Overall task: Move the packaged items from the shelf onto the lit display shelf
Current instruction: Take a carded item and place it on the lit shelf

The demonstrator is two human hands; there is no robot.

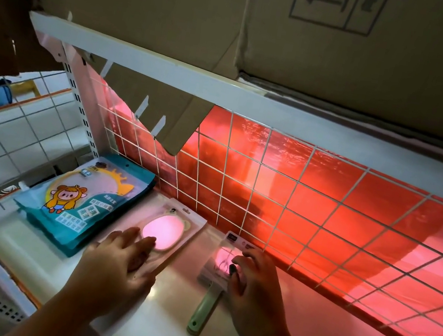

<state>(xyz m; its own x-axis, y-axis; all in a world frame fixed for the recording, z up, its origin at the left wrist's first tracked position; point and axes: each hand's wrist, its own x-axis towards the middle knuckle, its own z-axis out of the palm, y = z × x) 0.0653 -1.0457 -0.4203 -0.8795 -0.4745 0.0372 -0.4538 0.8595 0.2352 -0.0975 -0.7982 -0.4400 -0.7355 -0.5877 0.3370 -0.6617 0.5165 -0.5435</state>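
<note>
Left hand point(118, 262): I see flat fingers pressing the glossy oval mirror pack point(175, 220).
Right hand point(252, 286): curled, grasping the green-handled brush pack point(218, 259).

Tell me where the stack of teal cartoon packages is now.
In the head view, the stack of teal cartoon packages lies at the lit white shelf's left end, beside the clear oval-mirror package under the left hand.
</note>
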